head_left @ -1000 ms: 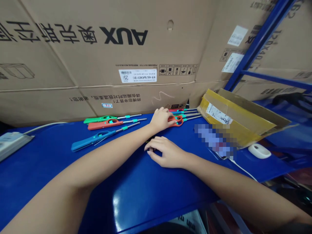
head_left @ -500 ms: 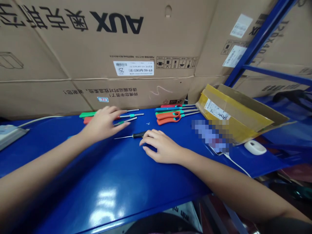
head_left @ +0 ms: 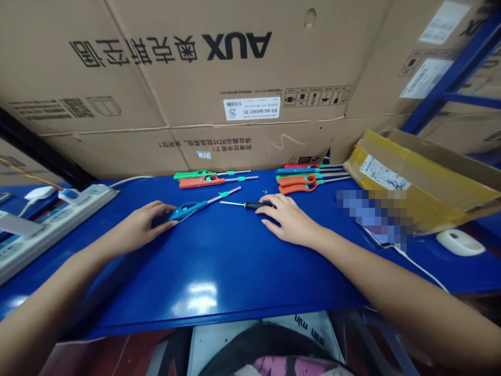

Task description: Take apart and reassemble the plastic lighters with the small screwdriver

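Observation:
My left hand [head_left: 146, 224] has its thumb and fingers closed on the handle end of a blue long-necked gas lighter [head_left: 190, 210], whose metal tube points to the upper right. Beyond it lie a green lighter [head_left: 195, 175] and an orange lighter [head_left: 200, 181], side by side. My right hand [head_left: 291, 219] curls over the black handle of a small screwdriver [head_left: 251, 205]; its thin shaft points left towards the blue lighter's tip. Part of the handle is hidden under the fingers. Several more lighters [head_left: 297, 181] form a cluster behind my right hand.
A tall cardboard box [head_left: 219, 146] walls off the back. On the left is a power strip [head_left: 90, 201] with plugs. To the right are an opened yellow-taped carton [head_left: 422, 193], a blurred-out phone [head_left: 376, 224] with a cable, and a white mouse-like object [head_left: 460, 243].
My left hand has come back towards me from over the lighters and now grips the blue one. My right hand stays at the screwdriver. The view has swung left.

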Demonstrator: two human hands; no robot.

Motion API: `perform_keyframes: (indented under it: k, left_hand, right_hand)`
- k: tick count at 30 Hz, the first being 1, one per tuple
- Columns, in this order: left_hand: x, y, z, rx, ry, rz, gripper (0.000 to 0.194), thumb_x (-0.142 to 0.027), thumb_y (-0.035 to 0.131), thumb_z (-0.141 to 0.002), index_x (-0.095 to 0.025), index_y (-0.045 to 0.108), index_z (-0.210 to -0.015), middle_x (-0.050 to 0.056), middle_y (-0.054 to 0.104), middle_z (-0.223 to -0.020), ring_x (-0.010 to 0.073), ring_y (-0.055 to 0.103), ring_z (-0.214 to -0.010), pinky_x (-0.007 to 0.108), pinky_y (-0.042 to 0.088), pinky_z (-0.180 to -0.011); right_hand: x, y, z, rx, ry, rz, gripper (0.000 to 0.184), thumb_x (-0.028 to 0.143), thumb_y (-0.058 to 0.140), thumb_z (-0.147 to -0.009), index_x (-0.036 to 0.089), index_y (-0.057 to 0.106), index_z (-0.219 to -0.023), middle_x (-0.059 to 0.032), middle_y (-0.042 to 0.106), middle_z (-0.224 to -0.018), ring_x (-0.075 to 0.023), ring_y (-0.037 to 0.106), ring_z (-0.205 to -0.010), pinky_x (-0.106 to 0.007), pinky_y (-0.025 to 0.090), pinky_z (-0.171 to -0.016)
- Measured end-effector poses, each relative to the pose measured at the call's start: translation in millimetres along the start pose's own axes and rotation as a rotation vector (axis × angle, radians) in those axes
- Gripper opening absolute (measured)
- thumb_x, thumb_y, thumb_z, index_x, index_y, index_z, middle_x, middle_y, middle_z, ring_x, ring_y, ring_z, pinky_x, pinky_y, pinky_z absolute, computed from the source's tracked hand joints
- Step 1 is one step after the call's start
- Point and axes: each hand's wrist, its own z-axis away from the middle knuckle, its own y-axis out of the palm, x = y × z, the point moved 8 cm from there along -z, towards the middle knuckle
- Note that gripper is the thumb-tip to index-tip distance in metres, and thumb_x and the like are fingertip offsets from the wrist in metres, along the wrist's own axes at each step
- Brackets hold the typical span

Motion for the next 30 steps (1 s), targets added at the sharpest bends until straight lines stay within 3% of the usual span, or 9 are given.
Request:
perform_keyframes:
  k: [5, 10, 15, 18, 23, 27, 30]
  left_hand:
    - [11.8, -5.7, 33.1, 0.063, 0.016, 0.089, 0.026, -0.05, 0.058, -0.096, -0.032, 0.064, -0.114, -0.003, 0.069, -0.111, 0.0203, 0.065, -0.105, 0.032, 0.051, -0.096]
    - [5.2, 0.6, 54.5, 0.127, 0.038, 0.19, 0.022, -0.042, 0.066, -0.09, -0.046, 0.066, -0.112, -0.01, 0.072, -0.114, 0.022, 0.067, -0.107, 0.039, 0.052, -0.098]
    - [-54.6, 20.7, 47.7, 0.216, 0.15, 0.191, 0.027, -0.036, 0.06, -0.096, -0.039, 0.065, -0.122, -0.002, 0.067, -0.125, 0.0216, 0.064, -0.115, 0.039, 0.05, -0.104]
    - [-93.3, 34.0, 35.2, 0.217, 0.227, 0.171, 0.034, -0.043, 0.059, -0.096, -0.033, 0.064, -0.128, 0.005, 0.064, -0.128, 0.0246, 0.062, -0.119, 0.04, 0.049, -0.106]
    - [-145.8, 54.0, 14.0, 0.228, 0.335, 0.2, 0.034, -0.04, 0.06, -0.096, -0.028, 0.064, -0.127, 0.006, 0.066, -0.122, 0.0243, 0.064, -0.114, 0.039, 0.052, -0.101]
    - [-177.7, 63.7, 1.3, 0.29, 0.394, 0.269, 0.032, -0.036, 0.066, -0.093, -0.027, 0.065, -0.124, 0.004, 0.067, -0.119, 0.0231, 0.065, -0.111, 0.036, 0.053, -0.096]
    - [-187.1, 66.5, -5.7, 0.317, 0.403, 0.295, 0.031, -0.034, 0.071, -0.088, -0.027, 0.067, -0.119, 0.003, 0.068, -0.117, 0.0228, 0.066, -0.107, 0.034, 0.054, -0.091]
  right_hand:
    - [-13.1, -3.8, -4.1, -0.052, 0.091, -0.082, 0.013, 0.018, 0.058, -0.094, 0.02, 0.061, -0.107, -0.0096, 0.058, -0.112, -0.0209, 0.062, -0.096, -0.037, 0.052, -0.088]
    - [-24.8, -2.4, -4.8, -0.124, 0.152, -0.148, 0.014, 0.015, 0.054, -0.094, 0.02, 0.058, -0.107, -0.0081, 0.062, -0.108, -0.02, 0.062, -0.093, -0.034, 0.051, -0.084]
    - [-37.0, -9.6, -3.4, -0.162, 0.177, -0.166, 0.02, 0.016, 0.056, -0.093, 0.019, 0.059, -0.112, -0.0084, 0.067, -0.109, -0.0199, 0.064, -0.088, -0.034, 0.052, -0.079]
    - [-44.7, -16.0, -2.9, -0.143, 0.175, -0.143, 0.022, 0.016, 0.059, -0.091, 0.019, 0.063, -0.112, -0.0081, 0.07, -0.107, -0.0208, 0.065, -0.089, -0.036, 0.053, -0.081]
    - [-48.7, -22.7, -0.9, -0.08, 0.167, -0.063, 0.029, 0.016, 0.058, -0.091, 0.02, 0.065, -0.119, -0.0109, 0.069, -0.12, -0.0251, 0.066, -0.107, -0.041, 0.054, -0.091]
    - [-43.1, -24.2, 0.3, -0.038, 0.179, 0.007, 0.032, 0.018, 0.057, -0.093, 0.019, 0.063, -0.124, -0.013, 0.066, -0.128, -0.0297, 0.061, -0.122, -0.047, 0.051, -0.101]
    - [-38.9, -24.5, 0.7, -0.014, 0.193, 0.048, 0.033, 0.021, 0.057, -0.094, 0.018, 0.061, -0.127, -0.0138, 0.065, -0.13, -0.0306, 0.061, -0.122, -0.048, 0.051, -0.101]
